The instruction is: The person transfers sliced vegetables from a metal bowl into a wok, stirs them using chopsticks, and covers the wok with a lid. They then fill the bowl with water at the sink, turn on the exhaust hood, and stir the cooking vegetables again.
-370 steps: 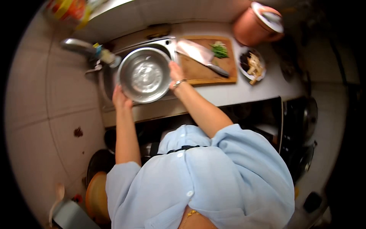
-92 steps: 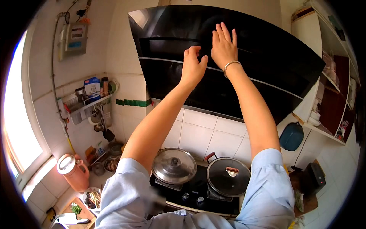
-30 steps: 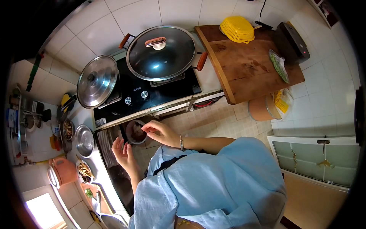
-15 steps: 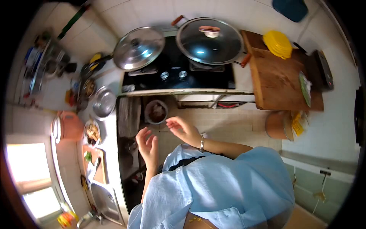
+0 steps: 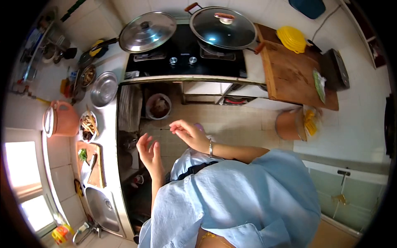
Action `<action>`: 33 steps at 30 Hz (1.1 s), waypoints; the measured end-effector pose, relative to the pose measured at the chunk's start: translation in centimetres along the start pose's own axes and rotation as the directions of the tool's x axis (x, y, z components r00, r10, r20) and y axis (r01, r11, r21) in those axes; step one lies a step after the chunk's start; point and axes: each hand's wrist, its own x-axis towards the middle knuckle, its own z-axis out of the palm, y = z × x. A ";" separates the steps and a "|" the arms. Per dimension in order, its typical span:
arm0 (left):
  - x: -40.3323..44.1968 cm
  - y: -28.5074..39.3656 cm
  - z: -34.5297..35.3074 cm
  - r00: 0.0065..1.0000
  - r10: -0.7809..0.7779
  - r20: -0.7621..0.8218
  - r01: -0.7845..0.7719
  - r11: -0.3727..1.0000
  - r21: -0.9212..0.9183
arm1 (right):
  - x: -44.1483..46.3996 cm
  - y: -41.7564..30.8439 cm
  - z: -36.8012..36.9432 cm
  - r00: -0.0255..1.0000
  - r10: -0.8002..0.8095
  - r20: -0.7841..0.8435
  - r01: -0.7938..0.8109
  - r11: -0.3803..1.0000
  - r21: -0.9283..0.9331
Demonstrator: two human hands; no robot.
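My left hand (image 5: 151, 155) is raised in front of my body, empty, with its fingers apart and slightly curled. Beside it, my right hand (image 5: 191, 135) hangs in the air with loosely bent fingers, holding nothing; a bracelet (image 5: 211, 149) circles its wrist. Neither hand touches anything. Beyond them a bin (image 5: 147, 113) with some waste inside stands on the floor. On the stove (image 5: 182, 73), a frying pan sits under a steel lid (image 5: 152, 35), and to its right a wok is covered by a glass lid (image 5: 211, 31).
Along the left counter are a metal basin (image 5: 104, 91), a bowl of brownish food (image 5: 87, 126), a pink jug (image 5: 66, 120), a cutting board (image 5: 97, 171) with a cleaver (image 5: 86, 172), and a sink (image 5: 105, 206). A wooden board (image 5: 289, 76) lies right of the stove.
My view has shifted, so the stove and counter now sit higher and further left in it. Both hands stay raised, empty and open, in nearly the same pose.
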 end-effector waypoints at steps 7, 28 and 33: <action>-0.1 -0.3 -1.0 0.997 0.066 0.051 -0.067 0.998 0.016 | -0.9 -0.9 0.3 0.999 0.043 -0.007 -0.044 0.997 -0.060; 0.4 1.0 -1.0 0.991 0.104 -0.082 -0.104 0.995 0.005 | 1.9 -1.5 0.6 0.989 0.091 0.119 -0.093 0.996 0.013; 3.2 0.7 2.5 0.993 0.116 -0.023 -0.115 0.992 0.042 | 4.3 -0.7 -2.6 0.989 0.103 0.108 -0.106 0.994 0.015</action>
